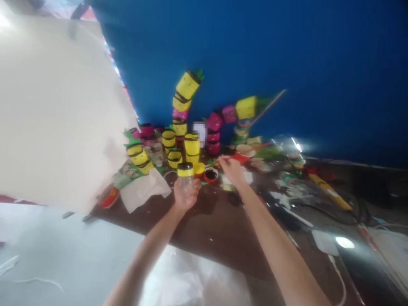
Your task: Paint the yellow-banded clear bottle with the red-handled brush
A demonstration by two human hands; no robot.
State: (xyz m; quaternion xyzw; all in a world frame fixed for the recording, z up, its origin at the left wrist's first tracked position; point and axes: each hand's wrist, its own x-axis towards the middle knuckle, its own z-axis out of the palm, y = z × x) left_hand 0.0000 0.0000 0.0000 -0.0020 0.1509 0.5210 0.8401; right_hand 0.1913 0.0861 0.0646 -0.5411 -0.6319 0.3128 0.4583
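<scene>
My left hand (185, 194) is wrapped round a clear jar (185, 175) with a yellow band and a black top, held upright above the brown table (197, 225). Between the fingers of my right hand (230, 166) is a thin brush (212, 164), its tip pointing left. Just below the brush sits a small red-rimmed cup of dark paint (211, 174). A yellow cup (199, 169) stands between that cup and the jar. The fingertips of my right hand are small and slightly blurred.
Yellow and magenta painted cups (192, 146) stand stacked along the blue wall (255, 51). White paper (143, 190) lies at the left, beside a red container (109, 198). A red cup (245, 153), plastic items, cables and a yellow tube (331, 192) crowd the right.
</scene>
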